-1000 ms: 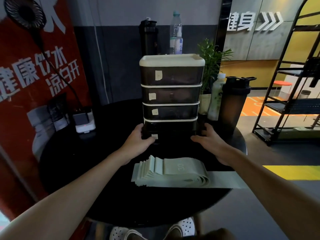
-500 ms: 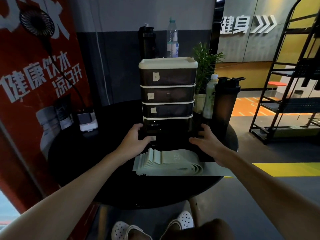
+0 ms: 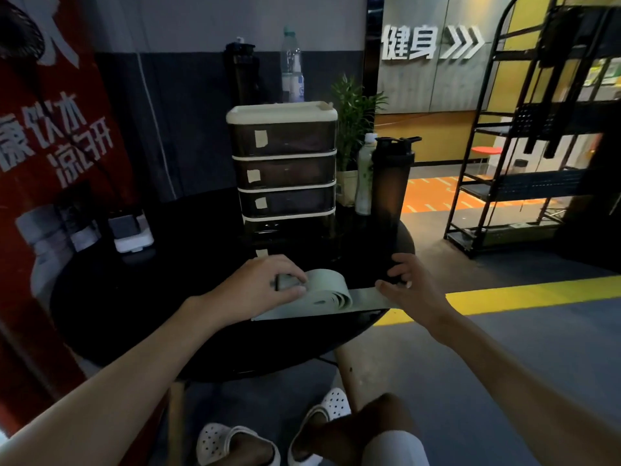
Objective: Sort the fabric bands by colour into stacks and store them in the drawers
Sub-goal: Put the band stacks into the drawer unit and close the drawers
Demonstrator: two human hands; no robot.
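Observation:
A stack of pale green fabric bands [image 3: 327, 294] lies on the round black table [image 3: 141, 297], in front of a four-tier dark drawer unit [image 3: 284, 169] with a cream top. The bottom drawer [image 3: 268, 245] looks pulled out toward me, but it is dark. My left hand [image 3: 265, 284] presses on the left end of the green stack, fingers curled over it. My right hand [image 3: 408, 285] hovers at the stack's right end, fingers spread, thumb touching the flat band that sticks out there.
A dark shaker bottle [image 3: 391, 183], a white bottle [image 3: 364, 173] and a potted plant [image 3: 351, 129] stand right of the drawers. A white charger box [image 3: 132, 235] sits at the table's left. A black metal rack [image 3: 537, 136] stands on the floor to the right.
Both hands left the bottom drawer's front and came back to the green bands. The left hand now rests on the stack, whose top is bunched up into a loop.

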